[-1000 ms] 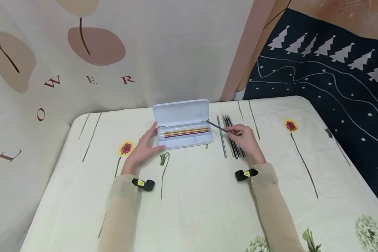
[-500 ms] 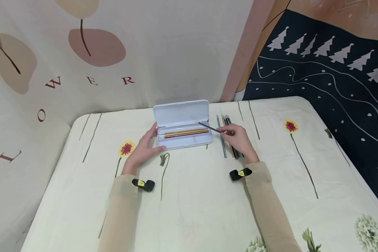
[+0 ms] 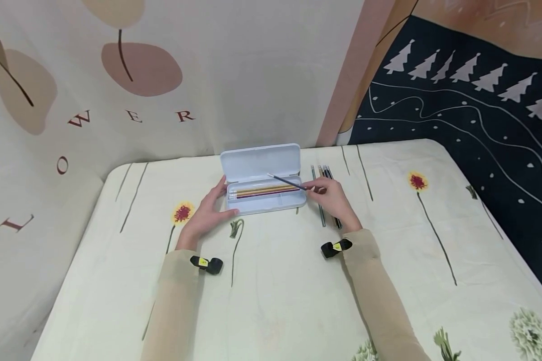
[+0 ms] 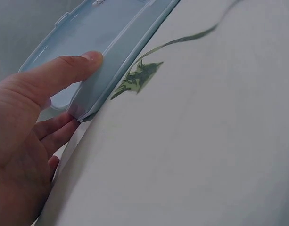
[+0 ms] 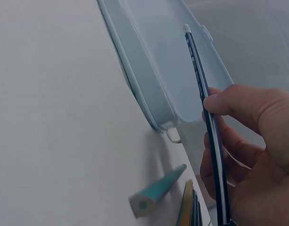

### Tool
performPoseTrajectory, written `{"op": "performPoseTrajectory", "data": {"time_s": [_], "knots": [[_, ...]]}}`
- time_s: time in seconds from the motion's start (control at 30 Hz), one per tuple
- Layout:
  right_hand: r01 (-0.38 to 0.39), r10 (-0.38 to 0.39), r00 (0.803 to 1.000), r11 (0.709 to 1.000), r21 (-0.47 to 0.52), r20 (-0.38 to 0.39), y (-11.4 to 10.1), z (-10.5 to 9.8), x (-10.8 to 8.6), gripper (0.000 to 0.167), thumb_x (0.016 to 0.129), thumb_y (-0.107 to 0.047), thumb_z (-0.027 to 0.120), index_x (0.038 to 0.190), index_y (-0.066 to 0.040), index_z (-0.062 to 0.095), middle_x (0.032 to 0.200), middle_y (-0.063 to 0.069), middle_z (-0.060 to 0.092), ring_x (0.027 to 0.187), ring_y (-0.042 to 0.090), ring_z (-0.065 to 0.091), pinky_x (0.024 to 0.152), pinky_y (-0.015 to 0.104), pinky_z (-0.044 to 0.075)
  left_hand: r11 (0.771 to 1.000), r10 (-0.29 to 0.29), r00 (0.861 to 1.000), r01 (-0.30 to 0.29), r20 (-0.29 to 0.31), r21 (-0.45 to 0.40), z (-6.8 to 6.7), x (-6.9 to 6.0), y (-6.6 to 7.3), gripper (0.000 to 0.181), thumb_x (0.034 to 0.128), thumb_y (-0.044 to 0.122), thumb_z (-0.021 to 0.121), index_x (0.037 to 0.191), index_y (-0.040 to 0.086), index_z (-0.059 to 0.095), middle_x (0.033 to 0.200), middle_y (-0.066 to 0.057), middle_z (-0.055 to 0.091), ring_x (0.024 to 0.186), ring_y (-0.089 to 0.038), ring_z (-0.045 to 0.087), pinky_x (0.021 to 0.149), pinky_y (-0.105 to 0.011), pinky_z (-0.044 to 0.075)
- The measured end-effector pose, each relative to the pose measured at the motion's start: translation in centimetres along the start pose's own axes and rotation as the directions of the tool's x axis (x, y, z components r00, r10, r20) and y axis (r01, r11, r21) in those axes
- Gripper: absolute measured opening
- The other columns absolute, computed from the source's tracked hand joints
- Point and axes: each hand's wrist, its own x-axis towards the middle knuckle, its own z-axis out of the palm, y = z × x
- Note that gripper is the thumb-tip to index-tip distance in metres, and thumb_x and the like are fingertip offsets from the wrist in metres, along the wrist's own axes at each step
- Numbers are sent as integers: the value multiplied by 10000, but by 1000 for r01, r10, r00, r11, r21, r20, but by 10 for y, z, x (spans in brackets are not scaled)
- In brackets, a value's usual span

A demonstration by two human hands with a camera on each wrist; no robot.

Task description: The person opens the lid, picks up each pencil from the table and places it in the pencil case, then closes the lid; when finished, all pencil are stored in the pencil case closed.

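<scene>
An open light-blue pencil case stands near the back of the table, its lid raised. Inside lie a few yellow and dark-red pencils. At the case's left end, my left hand holds it, thumb on the front wall and fingers round the end, as the left wrist view shows. My right hand pinches a dark-blue striped pencil between thumb and fingers. That pencil slants above the case's right part, its white-tipped eraser end pointing left and up toward the lid.
Right of the case a teal pencil lies on the flowered tablecloth. Beside it are several dark and yellow pencils, partly hidden by my right hand. A printed curtain hangs close behind the table's back edge.
My right hand has moved left with the dark-blue pencil, bringing it from beside the case to above its right part. My left hand has stayed at the case's left end.
</scene>
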Motion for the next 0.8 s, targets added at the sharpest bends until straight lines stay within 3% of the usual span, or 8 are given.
{"op": "performPoseTrajectory", "data": {"time_s": [0.37,0.8], "knots": [[89,-88,995,996,-31,44,-15,14,22,207,870,34,649,1049,-6,743,1000,127,675,825,216,589,700,286,506,1000,9,1000,-9,2,4,-1,0,-1,991,837,252,767,1561,296,93,1542,-126,304,1438,-300,156,1137,-558,31],[114,-108,986,992,-44,124,-22,33,44,191,886,-6,642,1041,-27,752,974,95,663,816,194,582,696,277,490,999,39,999,-39,3,3,-1,0,-3,992,838,237,767,1566,242,94,1532,-154,313,1428,-318,185,1142,-542,42]]}}
